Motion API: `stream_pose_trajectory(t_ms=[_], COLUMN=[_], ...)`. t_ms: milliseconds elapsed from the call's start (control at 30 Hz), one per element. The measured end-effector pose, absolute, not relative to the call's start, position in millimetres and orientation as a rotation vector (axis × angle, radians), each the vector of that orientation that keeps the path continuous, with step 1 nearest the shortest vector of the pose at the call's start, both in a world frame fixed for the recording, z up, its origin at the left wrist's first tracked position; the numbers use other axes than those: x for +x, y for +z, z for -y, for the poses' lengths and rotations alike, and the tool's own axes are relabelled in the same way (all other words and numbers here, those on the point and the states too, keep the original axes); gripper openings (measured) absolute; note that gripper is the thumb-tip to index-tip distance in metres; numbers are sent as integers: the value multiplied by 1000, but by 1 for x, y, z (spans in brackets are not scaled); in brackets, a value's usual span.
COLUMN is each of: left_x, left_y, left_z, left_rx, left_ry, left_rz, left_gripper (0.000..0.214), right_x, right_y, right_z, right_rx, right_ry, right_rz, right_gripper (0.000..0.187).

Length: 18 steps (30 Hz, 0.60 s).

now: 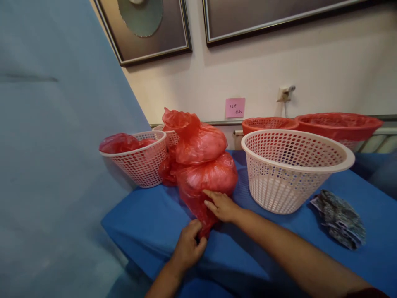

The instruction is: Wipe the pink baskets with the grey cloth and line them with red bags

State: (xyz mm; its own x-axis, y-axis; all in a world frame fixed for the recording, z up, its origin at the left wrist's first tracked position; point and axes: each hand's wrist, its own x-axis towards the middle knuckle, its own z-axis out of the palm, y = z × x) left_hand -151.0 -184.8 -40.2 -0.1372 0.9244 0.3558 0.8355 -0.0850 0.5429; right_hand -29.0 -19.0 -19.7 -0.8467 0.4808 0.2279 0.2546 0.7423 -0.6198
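Two full red plastic bags are stacked on the blue-covered table, the upper red bag (pixel 201 142) resting on the lower red bag (pixel 211 176). The loose, gathered end of the lower one trails toward me. My left hand (pixel 190 244) is closed on that end near the table's front edge. With its fingers stretched out and apart, my right hand (pixel 221 205) lies against the lower bag's front, just above the gathered part. What the bags contain is hidden by the red plastic.
A white plastic basket (pixel 283 186) stands right of the bags, a crumpled patterned cloth (pixel 340 219) beside it. Left is a white basket (pixel 144 165) lined with red plastic. Behind are red-lined baskets (pixel 338 124). A blue panel (pixel 56 165) borders the left side.
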Motion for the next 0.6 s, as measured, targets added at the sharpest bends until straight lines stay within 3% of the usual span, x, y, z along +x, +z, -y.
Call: stream_pose_trajectory(t_ms=[300, 467, 567, 600], left_x=[-109, -113, -126, -132], left_y=[-31, -30, -25, -23], left_z=[216, 220, 217, 215], left_rx=[2118, 1912, 1708, 1657], left_ry=[913, 809, 883, 931], left_rz=[-1709, -1775, -1908, -1948], left_gripper=[22, 23, 6, 15], right_x=[-39, -39, -34, -31], right_y=[-35, -33, -30, -29], right_z=[1, 0, -3, -4], right_rx=[-596, -590, -561, -546], right_ry=[942, 976, 1000, 1012], right_rz=[2533, 2440, 2382, 2371], right_gripper=[59, 48, 41, 39])
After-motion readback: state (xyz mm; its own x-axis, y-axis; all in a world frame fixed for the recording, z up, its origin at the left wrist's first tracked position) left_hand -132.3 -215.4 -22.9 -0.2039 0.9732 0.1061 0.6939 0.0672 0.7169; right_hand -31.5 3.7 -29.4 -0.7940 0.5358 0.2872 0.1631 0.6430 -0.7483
